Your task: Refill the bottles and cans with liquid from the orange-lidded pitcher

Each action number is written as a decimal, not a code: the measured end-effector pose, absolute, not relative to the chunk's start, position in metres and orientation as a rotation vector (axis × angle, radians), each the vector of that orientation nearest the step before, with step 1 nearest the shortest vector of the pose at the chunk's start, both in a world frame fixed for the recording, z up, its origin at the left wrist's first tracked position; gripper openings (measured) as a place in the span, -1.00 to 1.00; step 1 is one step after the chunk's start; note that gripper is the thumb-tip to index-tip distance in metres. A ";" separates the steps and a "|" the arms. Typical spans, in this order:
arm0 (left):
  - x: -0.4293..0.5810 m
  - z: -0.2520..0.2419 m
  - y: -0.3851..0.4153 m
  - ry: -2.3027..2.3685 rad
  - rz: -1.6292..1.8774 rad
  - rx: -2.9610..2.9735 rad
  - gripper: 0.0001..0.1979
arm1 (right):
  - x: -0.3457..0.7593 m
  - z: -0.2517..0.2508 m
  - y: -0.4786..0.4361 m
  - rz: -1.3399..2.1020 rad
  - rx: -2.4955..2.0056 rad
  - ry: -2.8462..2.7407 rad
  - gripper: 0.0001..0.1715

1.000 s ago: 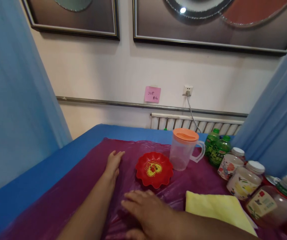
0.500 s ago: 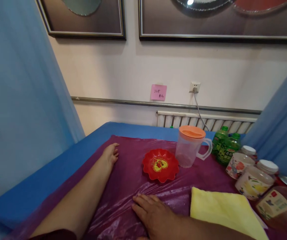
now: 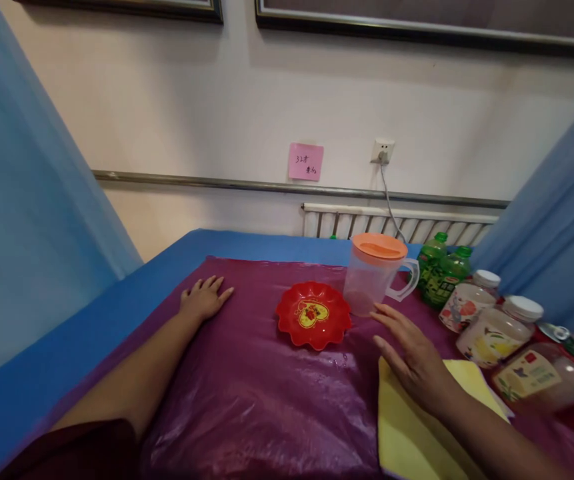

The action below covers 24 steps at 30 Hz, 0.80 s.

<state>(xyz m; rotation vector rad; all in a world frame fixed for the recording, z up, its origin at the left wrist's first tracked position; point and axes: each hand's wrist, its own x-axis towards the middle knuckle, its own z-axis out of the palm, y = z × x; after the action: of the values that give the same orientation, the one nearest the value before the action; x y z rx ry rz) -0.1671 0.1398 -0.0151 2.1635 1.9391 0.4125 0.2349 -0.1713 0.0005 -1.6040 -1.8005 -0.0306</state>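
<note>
The left hand (image 3: 203, 298), fingers splayed and gripping nothing, lies on the thin purple plastic sheet (image 3: 257, 387), probably soft and slippery, left of the red scalloped plastic dish (image 3: 314, 317), which shows just a yellow printed heart inside. Right beside the dish stands the orange-lidded translucent plastic pitcher (image 3: 368, 283), likely light, stiff and best held by its handle (image 3: 415, 275), no liquid discernible; the right hand (image 3: 417, 363), loosely spread and unclasped, is near its base, contact unclear. Farther right of the dish are green-capped green bottles (image 3: 445, 279) and white-capped clear jars (image 3: 499, 333), contents uncertain.
</note>
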 end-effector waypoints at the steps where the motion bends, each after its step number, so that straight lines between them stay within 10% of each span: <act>1: -0.168 -0.015 0.144 1.948 0.372 2.185 -0.36 | 0.245 -0.010 -0.171 -0.029 -1.662 -1.764 -0.52; 24: -0.203 0.007 0.160 1.999 0.356 2.258 -0.20 | 0.258 -0.056 -0.178 -0.087 -1.887 -1.832 -0.53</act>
<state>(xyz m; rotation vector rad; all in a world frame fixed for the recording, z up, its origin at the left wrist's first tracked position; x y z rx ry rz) -0.2029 0.1601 0.0067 2.2577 1.9986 0.3558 0.2576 -0.1778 -0.0563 -1.8871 -1.8318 -0.0871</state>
